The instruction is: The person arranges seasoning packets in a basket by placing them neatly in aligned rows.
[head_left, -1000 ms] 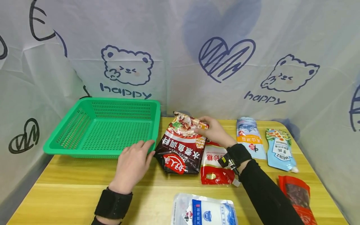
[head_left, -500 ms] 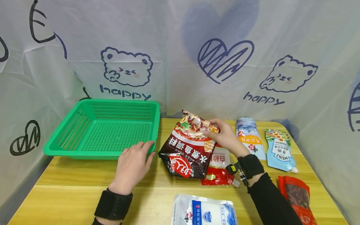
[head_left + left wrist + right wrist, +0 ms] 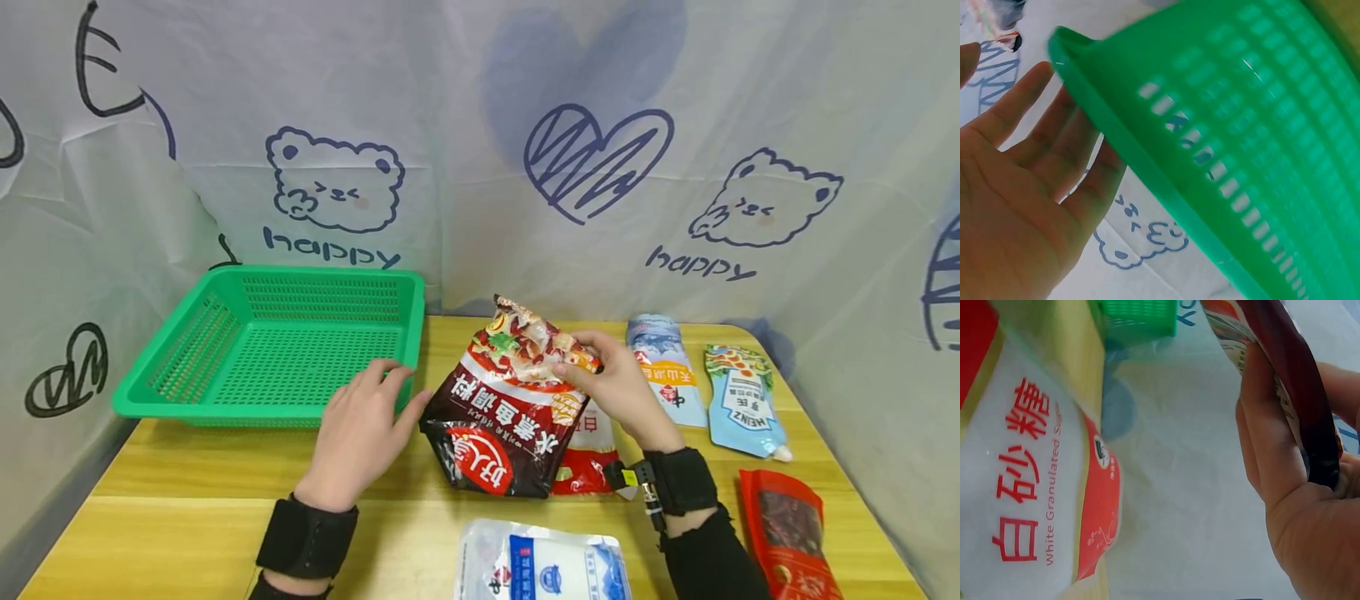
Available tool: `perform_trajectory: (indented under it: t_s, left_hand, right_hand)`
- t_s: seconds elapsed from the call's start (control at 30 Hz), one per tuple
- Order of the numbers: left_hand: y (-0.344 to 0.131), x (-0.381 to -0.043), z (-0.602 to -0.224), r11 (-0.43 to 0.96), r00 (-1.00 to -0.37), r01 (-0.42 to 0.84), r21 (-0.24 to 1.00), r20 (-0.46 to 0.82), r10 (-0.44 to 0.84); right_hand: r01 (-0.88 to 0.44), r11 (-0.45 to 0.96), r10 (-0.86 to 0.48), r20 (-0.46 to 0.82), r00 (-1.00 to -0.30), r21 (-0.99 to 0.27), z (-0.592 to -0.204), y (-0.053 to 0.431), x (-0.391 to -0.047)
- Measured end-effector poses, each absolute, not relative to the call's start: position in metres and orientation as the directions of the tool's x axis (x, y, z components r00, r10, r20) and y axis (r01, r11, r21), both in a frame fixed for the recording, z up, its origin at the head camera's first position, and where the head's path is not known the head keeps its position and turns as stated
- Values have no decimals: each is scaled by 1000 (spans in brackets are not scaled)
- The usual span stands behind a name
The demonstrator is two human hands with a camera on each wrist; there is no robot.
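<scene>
My right hand point(image 3: 618, 383) pinches the upper right edge of a dark brown seasoning packet point(image 3: 502, 408) with Chinese lettering and a food picture. Seen from the right wrist, thumb and fingers lie on opposite sides of that packet point(image 3: 1294, 369). Partly behind it is a red and white bag of white granulated sugar point(image 3: 1029, 475). At the front right corner of a green plastic basket point(image 3: 262, 412), my left hand point(image 3: 360, 442) has its fingers stretched out, thumb apart. From the left wrist, the fingertips touch or overlap the basket's rim point(image 3: 1147, 181). Nothing shows inside the basket.
Farther right lie a blue and orange salt bag point(image 3: 667, 375) and a light blue Heinz spouted pouch point(image 3: 746, 404). A red packet with a clear window point(image 3: 791, 533) is near the right edge. A white and blue salt bag point(image 3: 547, 562) lies in front. Printed cloth walls surround the table.
The right hand has drawn the seasoning packet to the right and slightly toward me, covering more of the sugar bag. The left hand's thumb has spread; its fingers have lifted a little at the basket corner.
</scene>
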State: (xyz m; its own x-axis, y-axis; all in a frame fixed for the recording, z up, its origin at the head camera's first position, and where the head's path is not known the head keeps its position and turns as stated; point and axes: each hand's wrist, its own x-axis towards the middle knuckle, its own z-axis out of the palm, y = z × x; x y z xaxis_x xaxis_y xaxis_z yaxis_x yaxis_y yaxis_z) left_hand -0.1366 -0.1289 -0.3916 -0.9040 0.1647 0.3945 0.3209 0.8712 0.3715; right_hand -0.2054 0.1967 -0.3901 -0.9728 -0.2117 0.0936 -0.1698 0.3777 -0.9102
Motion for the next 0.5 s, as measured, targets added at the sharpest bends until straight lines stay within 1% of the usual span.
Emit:
perform_trajectory:
  t_s: [0.17,0.37,0.5]
  left_hand:
    - [-122,-140,-384,817,-930,318,481,324,172]
    - [-112,-144,-379,788,-937,312,530,307,165]
    - [-105,-145,-376,771,-948,297,564,273,165]
  right_hand:
    - [-169,385,-227,84,-970,-907,-391,194,-196]
    - [-144,348,-263,51,-963,-926,-391,185,-186]
    - [-147,363,-254,54,-966,-920,-390,178,-181]
